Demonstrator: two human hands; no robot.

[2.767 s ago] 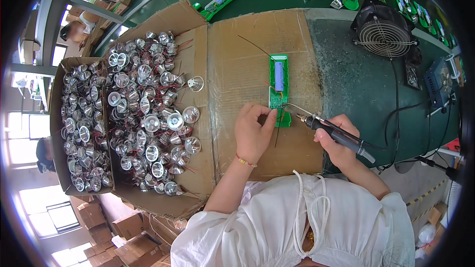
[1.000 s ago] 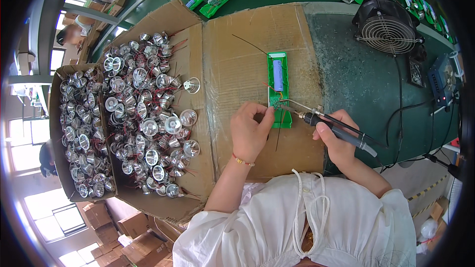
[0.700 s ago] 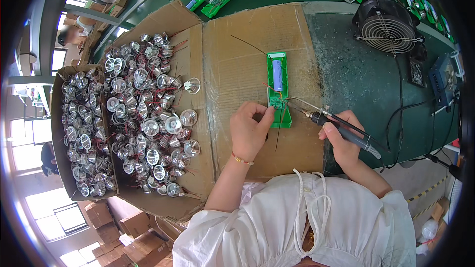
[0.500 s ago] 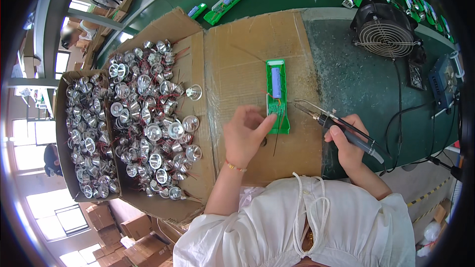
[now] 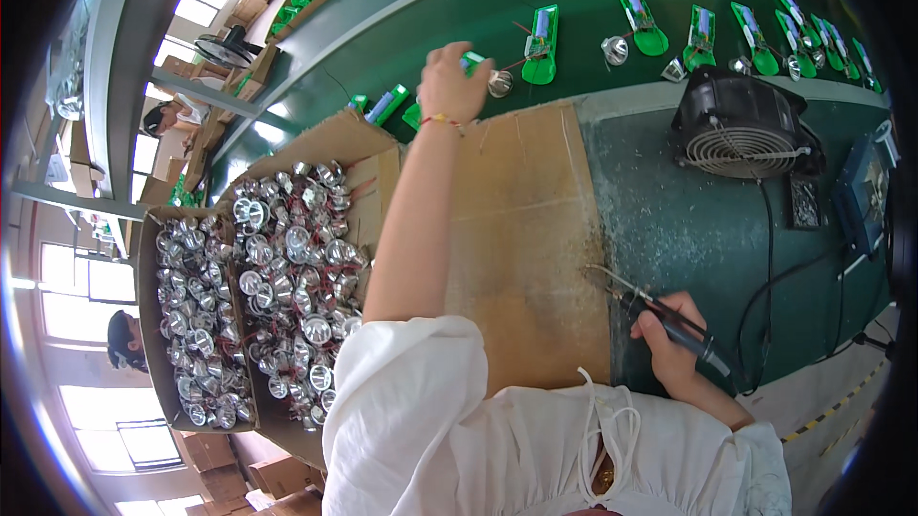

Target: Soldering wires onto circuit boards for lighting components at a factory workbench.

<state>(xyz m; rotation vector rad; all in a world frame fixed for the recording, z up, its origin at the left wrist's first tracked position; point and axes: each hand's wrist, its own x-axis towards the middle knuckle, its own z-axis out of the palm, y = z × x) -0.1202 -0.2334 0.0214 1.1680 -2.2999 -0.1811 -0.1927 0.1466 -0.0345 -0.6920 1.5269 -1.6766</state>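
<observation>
Stretched far forward, my left hand (image 5: 454, 86) is over a green plastic housing (image 5: 471, 61) on the green bench, its fingers bent round it. The hand covers most of that housing. Just right of it lies a shiny reflector lamp cup (image 5: 499, 83), with thin red wires running toward another green housing (image 5: 540, 45) that carries a battery cell and circuit board. My right hand (image 5: 672, 332) is closed around a soldering iron (image 5: 681, 329). Its tip points left, over the right edge of the cardboard sheet (image 5: 521, 229).
At left, cardboard boxes (image 5: 239, 325) hold many wired reflector cups. A black fan (image 5: 746, 124) stands right, beside a blue soldering station (image 5: 865, 191) with trailing cables. Several green housings (image 5: 755, 38) line the far bench. People sit beyond the boxes.
My left hand has gone from the cardboard to the far bench. The housing on the cardboard is gone from there; one with a reflector cup now lies on the bench. My right hand keeps the iron.
</observation>
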